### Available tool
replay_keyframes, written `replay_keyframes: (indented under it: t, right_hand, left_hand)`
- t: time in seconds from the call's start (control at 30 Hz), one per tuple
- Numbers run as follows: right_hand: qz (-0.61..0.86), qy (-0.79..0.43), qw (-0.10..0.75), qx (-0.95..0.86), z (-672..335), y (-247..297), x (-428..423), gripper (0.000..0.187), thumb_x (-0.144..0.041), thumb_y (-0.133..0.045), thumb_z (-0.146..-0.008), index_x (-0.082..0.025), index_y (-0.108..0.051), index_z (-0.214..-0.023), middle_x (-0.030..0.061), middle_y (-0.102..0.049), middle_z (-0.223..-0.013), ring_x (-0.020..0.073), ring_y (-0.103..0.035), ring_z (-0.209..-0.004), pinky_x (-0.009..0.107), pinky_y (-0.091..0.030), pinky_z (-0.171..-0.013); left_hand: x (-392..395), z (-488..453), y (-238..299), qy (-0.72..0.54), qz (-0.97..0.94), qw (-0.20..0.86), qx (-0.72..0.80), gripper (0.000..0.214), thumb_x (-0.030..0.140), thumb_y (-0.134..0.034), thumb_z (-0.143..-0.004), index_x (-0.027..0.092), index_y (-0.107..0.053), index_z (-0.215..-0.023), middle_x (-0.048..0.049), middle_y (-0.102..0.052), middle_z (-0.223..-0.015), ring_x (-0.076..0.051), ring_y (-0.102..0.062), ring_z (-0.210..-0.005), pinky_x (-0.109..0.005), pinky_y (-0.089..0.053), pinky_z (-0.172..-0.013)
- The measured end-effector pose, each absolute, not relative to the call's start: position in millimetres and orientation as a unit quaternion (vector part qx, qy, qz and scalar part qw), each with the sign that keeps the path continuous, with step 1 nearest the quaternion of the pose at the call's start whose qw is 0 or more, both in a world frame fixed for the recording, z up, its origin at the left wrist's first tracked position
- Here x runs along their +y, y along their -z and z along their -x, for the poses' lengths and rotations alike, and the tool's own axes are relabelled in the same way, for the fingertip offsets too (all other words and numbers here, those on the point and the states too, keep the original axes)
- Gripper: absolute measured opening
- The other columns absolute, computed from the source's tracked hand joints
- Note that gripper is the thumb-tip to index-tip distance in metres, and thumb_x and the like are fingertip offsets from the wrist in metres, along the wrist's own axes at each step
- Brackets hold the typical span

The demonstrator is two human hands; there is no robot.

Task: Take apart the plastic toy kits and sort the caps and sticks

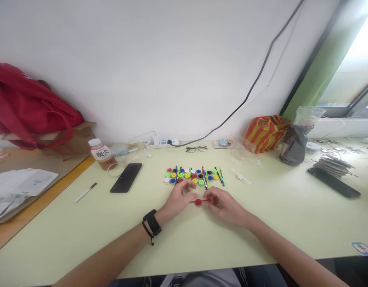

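Observation:
A small red disc with a thin strap on each side (198, 202) lies at the table's front middle, between my hands. My right hand (225, 205) pinches the right strap of this piece. At the left strap is the thumb of my left hand (178, 198), its fingers curved and spread away from the thumb. Whether the left thumb touches the strap I cannot tell. Just beyond my fingers are rows of small round discs in several colours (201, 182), with bundles of coloured strips (221, 176) among them. My left hand partly covers the front row.
A white disc with straps (239, 176) lies right of the rows. A black phone (126, 177), a pen (86, 192) and a bottle (102, 154) are at left. Glasses (196, 149) and a power strip (163, 143) lie behind. Stacked grey discs (333, 165) and another phone (333, 182) are at right.

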State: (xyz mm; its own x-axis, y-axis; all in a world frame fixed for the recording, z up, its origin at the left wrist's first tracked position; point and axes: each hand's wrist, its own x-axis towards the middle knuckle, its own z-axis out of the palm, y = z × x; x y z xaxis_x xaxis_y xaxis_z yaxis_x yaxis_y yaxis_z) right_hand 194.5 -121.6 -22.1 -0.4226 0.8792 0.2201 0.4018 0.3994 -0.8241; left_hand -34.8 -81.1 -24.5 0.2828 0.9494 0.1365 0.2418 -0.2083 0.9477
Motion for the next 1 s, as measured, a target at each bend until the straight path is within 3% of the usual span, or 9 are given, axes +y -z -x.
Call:
replay_keyframes:
  t: [0.1,0.2,0.37,0.43,0.5,0.57,0.6,0.7,1.0]
  right_hand:
    - [0.435,-0.349,0.375,-0.740,-193,31,-125,0.028,-0.027,-0.064,-0.093,-0.021,-0.062,-0.120,0.0045,-0.064,-0.095,0.0178,-0.061,-0.081,0.031,-0.053,-0.075]
    - [0.455,-0.349,0.372,-0.730,-190,36,-125,0.044,-0.030,-0.062,-0.094,-0.023,-0.055,-0.137,0.0040,-0.061,-0.100,0.0148,-0.057,-0.073,0.030,-0.051,-0.069]
    - [0.484,-0.358,0.376,-0.705,-186,33,-128,0.071,-0.034,-0.060,-0.096,-0.026,-0.028,-0.159,0.0013,-0.057,-0.099,0.0121,-0.047,-0.063,0.028,-0.046,-0.062]
    - [0.491,-0.350,0.378,-0.703,-186,28,-129,0.056,-0.037,-0.061,-0.096,-0.024,-0.045,-0.148,0.0010,-0.056,-0.096,0.0122,-0.046,-0.064,0.028,-0.044,-0.062]
    - [0.486,-0.352,0.367,-0.711,-188,22,-130,0.027,-0.044,-0.062,-0.096,-0.021,-0.068,-0.106,-0.0002,-0.050,-0.083,0.0125,-0.042,-0.063,0.027,-0.040,-0.059]
    - [0.457,-0.386,0.358,-0.717,-191,15,-131,0.048,-0.052,-0.060,-0.097,-0.019,-0.054,-0.062,-0.0019,-0.039,-0.070,0.0121,-0.036,-0.059,0.028,-0.034,-0.056]
    - [0.438,-0.409,0.358,-0.716,-192,11,-131,0.059,-0.055,-0.059,-0.097,-0.019,-0.041,-0.054,-0.0024,-0.034,-0.066,0.0117,-0.033,-0.058,0.028,-0.031,-0.055]
    - [0.409,-0.436,0.378,-0.707,-195,3,-131,0.066,-0.060,-0.056,-0.098,-0.020,-0.028,-0.054,-0.0027,-0.031,-0.064,0.0117,-0.031,-0.057,0.029,-0.029,-0.055]
    - [0.443,-0.391,0.367,-0.718,-190,5,-131,0.047,-0.055,-0.059,-0.097,-0.020,-0.049,-0.067,-0.0029,-0.044,-0.064,0.0128,-0.039,-0.060,0.026,-0.034,-0.056]
  left_hand:
    - [-79,42,23,-0.465,-0.600,0.475,0.445,0.017,0.031,-0.071,-0.082,0.020,-0.067,-0.095,-0.0047,-0.069,-0.100,-0.021,-0.063,-0.093,-0.035,-0.051,-0.087]
    - [-80,46,18,-0.488,-0.571,0.486,0.447,0.017,0.033,-0.071,-0.082,0.020,-0.066,-0.092,-0.0042,-0.068,-0.099,-0.021,-0.064,-0.099,-0.036,-0.050,-0.094]
    - [-81,49,14,-0.472,-0.607,0.454,0.450,0.017,0.027,-0.069,-0.080,0.020,-0.067,-0.095,-0.0044,-0.068,-0.102,-0.020,-0.061,-0.094,-0.032,-0.049,-0.083]
    - [-80,51,16,-0.469,-0.618,0.437,0.455,0.017,0.022,-0.067,-0.076,0.020,-0.067,-0.093,-0.0043,-0.068,-0.102,-0.020,-0.059,-0.092,-0.031,-0.048,-0.079]
    - [-78,53,19,-0.467,-0.623,0.431,0.456,0.018,0.020,-0.066,-0.074,0.020,-0.067,-0.092,-0.0041,-0.068,-0.101,-0.019,-0.058,-0.091,-0.030,-0.047,-0.078]
    - [-76,54,20,-0.467,-0.626,0.430,0.453,0.018,0.020,-0.066,-0.075,0.020,-0.067,-0.093,-0.0039,-0.068,-0.100,-0.019,-0.058,-0.088,-0.030,-0.047,-0.076]
    - [-75,55,21,-0.466,-0.630,0.428,0.451,0.017,0.020,-0.066,-0.075,0.020,-0.067,-0.092,-0.0036,-0.068,-0.099,-0.018,-0.058,-0.086,-0.029,-0.046,-0.075]
    - [-75,55,19,-0.456,-0.655,0.408,0.444,0.012,0.022,-0.066,-0.078,0.020,-0.068,-0.090,-0.0028,-0.068,-0.094,-0.017,-0.057,-0.079,-0.029,-0.045,-0.072]
    - [-76,58,13,-0.420,-0.736,0.316,0.427,0.004,0.023,-0.065,-0.087,0.020,-0.067,-0.088,-0.0019,-0.070,-0.089,-0.016,-0.058,-0.076,-0.028,-0.045,-0.069]
